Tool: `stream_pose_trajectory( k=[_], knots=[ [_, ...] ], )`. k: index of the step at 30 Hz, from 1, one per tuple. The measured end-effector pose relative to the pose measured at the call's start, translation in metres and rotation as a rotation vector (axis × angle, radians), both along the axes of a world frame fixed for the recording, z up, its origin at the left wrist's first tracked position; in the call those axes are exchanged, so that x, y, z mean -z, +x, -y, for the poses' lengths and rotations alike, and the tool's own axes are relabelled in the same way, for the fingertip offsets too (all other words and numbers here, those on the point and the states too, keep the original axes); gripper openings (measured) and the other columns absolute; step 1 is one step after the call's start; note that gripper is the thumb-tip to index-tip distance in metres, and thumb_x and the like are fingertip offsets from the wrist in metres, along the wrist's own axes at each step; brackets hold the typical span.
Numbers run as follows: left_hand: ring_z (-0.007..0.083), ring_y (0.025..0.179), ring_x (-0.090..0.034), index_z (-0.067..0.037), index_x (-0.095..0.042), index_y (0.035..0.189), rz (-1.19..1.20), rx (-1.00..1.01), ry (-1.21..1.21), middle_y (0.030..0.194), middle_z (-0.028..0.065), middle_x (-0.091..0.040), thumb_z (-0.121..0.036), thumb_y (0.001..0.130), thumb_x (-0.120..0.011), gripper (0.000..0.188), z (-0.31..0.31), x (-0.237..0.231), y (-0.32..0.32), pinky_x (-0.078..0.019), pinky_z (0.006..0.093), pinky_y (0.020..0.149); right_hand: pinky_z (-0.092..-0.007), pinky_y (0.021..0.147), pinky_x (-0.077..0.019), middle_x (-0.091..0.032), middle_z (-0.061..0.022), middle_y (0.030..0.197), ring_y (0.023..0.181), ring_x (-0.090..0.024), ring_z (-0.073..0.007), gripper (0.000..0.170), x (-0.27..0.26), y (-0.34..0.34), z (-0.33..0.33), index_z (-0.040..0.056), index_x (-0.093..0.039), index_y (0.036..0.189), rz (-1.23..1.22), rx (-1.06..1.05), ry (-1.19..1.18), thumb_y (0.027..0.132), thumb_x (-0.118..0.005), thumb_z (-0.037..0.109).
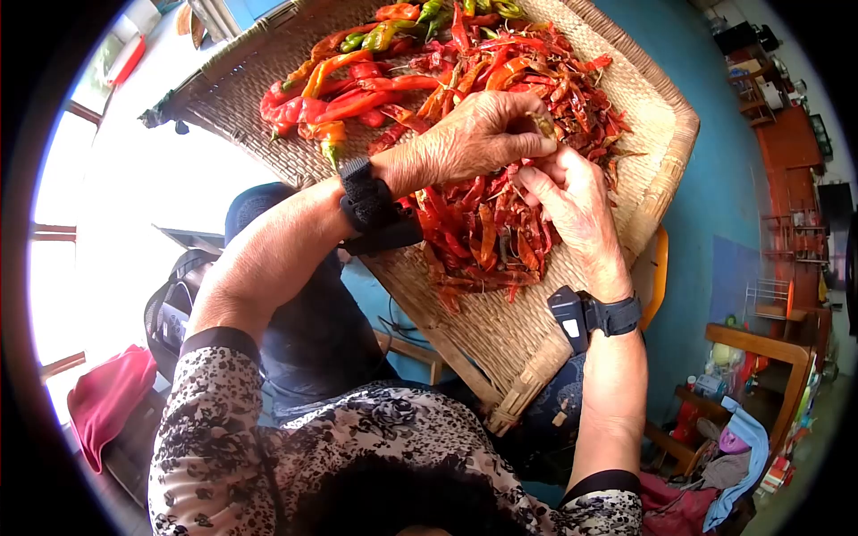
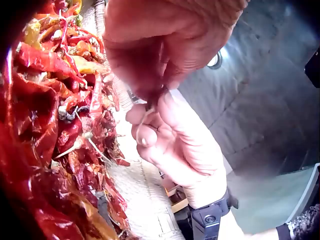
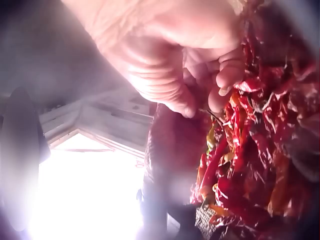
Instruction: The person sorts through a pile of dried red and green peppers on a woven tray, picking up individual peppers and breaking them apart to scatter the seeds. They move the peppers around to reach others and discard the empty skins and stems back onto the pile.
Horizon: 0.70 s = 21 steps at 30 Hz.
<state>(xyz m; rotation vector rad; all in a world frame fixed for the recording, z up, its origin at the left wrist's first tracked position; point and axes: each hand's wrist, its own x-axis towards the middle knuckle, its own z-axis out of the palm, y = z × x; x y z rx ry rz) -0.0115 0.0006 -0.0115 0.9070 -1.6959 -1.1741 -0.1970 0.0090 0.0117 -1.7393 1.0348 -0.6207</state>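
Over the heap of dried red chili peppers (image 1: 487, 237), both hands meet with their fingertips close together. My left hand (image 1: 478, 138) pinches a brownish dried chili pepper (image 1: 542, 125) between thumb and fingers. From the other side, my right hand (image 1: 576, 201) pinches at the pepper's stem end. In the left wrist view a thin pale stem (image 2: 145, 119) shows at the fingertips of the right hand (image 2: 185, 145); the left hand hides most of the pepper. A thin dark stem (image 3: 214, 116) pokes out by the thumb in the right wrist view.
A woven tray (image 1: 545, 344) carries the peppers and tilts across the lap. Fresher red, orange and green peppers (image 1: 349, 98) lie at its far left. An orange chair edge (image 1: 659, 277) stands right of it. Blue floor (image 1: 679, 214) lies beyond.
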Motion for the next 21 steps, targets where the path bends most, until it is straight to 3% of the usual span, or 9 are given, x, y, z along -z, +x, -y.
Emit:
stream_pose_trajectory(
  k=[2, 5, 6, 9, 11, 12, 15, 19, 21],
  knots=[
    [0.0086, 0.087, -0.058, -0.004, -0.059, 0.105, 0.009, 0.048, -0.045, 0.094, 0.0019, -0.064, -0.019, 0.092, -0.062, 0.021, 0.001, 0.005, 0.000, -0.0499, 0.0273, 0.077, -0.0243, 0.060, -0.0453, -0.063, -0.0016, 0.078, 0.066, -0.055, -0.0079, 0.023, 0.005, -0.008, 0.002, -0.0005, -0.059, 0.104, 0.107, 0.030, -0.039, 0.087, -0.064, 0.015],
    [0.0252, 0.089, -0.064, -0.004, -0.058, 0.108, 0.527, -0.172, -0.529, 0.097, 0.0105, -0.063, -0.014, 0.086, -0.064, 0.025, -0.002, 0.009, -0.004, -0.0526, 0.0349, 0.075, -0.0229, 0.061, -0.0456, -0.063, -0.0025, 0.081, 0.068, -0.055, -0.0080, 0.023, -0.001, -0.040, 0.009, -0.0011, -0.061, 0.104, 0.010, 0.278, -0.265, 0.086, -0.065, 0.013],
    [0.0307, 0.093, -0.063, -0.005, -0.057, 0.113, 0.649, -0.117, -0.439, 0.106, 0.0123, -0.060, -0.007, 0.082, -0.062, 0.032, -0.009, 0.002, -0.007, -0.0534, 0.0374, 0.074, -0.0233, 0.063, -0.0463, -0.064, -0.0038, 0.084, 0.072, -0.056, -0.0084, 0.025, -0.005, -0.057, 0.014, -0.0012, -0.061, 0.105, -0.066, 0.334, -0.314, 0.086, -0.065, 0.014],
    [0.0294, 0.092, -0.063, -0.005, -0.055, 0.119, 0.725, 0.026, -0.613, 0.114, 0.0119, -0.055, -0.003, 0.080, -0.059, 0.040, -0.009, 0.022, -0.012, -0.0543, 0.0372, 0.071, -0.0247, 0.069, -0.0482, -0.066, -0.0073, 0.091, 0.083, -0.060, -0.0094, 0.028, -0.009, -0.111, 0.024, -0.0037, -0.060, 0.108, -0.093, 0.559, -0.458, 0.086, -0.065, 0.013],
    [0.0292, 0.090, -0.063, -0.005, -0.051, 0.124, 0.760, 0.042, -0.669, 0.119, 0.0121, -0.052, -0.001, 0.078, -0.057, 0.047, -0.008, 0.034, -0.013, -0.0545, 0.0373, 0.067, -0.0283, 0.073, -0.0496, -0.068, -0.0108, 0.096, 0.086, -0.065, -0.0165, 0.029, -0.008, -0.150, 0.026, -0.0012, -0.060, 0.111, -0.287, 0.674, -0.517, 0.087, -0.063, 0.014],
    [0.0291, 0.087, -0.063, -0.005, -0.050, 0.125, 0.826, 0.042, -0.679, 0.116, 0.0127, -0.052, -0.001, 0.078, -0.057, 0.048, -0.008, 0.035, -0.014, -0.0541, 0.0373, 0.066, -0.0340, 0.075, -0.0504, -0.067, -0.0141, 0.101, 0.090, -0.066, -0.0266, 0.030, -0.021, -0.153, 0.020, 0.0031, -0.060, 0.112, -0.730, 0.751, -0.518, 0.086, -0.063, 0.017],
    [0.0301, 0.081, -0.062, -0.005, -0.049, 0.124, 0.946, 0.041, -0.667, 0.108, 0.0138, -0.053, -0.003, 0.077, -0.058, 0.048, -0.007, 0.033, -0.015, -0.0527, 0.0380, 0.061, -0.0382, 0.077, -0.0499, -0.065, -0.0158, 0.106, 0.094, -0.064, -0.0329, 0.032, -0.018, -0.160, 0.016, 0.0071, -0.061, 0.113, -0.983, 0.818, -0.608, 0.084, -0.064, 0.020],
    [0.0311, 0.078, -0.063, -0.005, -0.057, 0.104, 1.005, 0.015, -0.594, 0.099, 0.0120, -0.056, -0.008, 0.080, -0.060, 0.024, -0.005, 0.029, -0.010, -0.0522, 0.0397, 0.062, -0.0337, 0.067, -0.0515, -0.068, -0.0131, 0.088, 0.077, -0.066, -0.0214, 0.030, -0.001, -0.131, 0.021, 0.0052, -0.062, 0.110, -0.431, 0.468, -0.546, 0.083, -0.067, 0.018],
    [0.0310, 0.077, -0.063, -0.004, -0.059, 0.098, 0.758, -0.034, -0.502, 0.091, 0.0120, -0.060, -0.012, 0.084, -0.060, 0.016, -0.004, 0.021, -0.006, -0.0519, 0.0407, 0.064, -0.0305, 0.063, -0.0516, -0.068, -0.0100, 0.079, 0.069, -0.065, -0.0164, 0.029, 0.002, -0.094, 0.014, 0.0054, -0.063, 0.109, -0.369, 0.280, -0.554, 0.084, -0.067, 0.018]
  ],
)
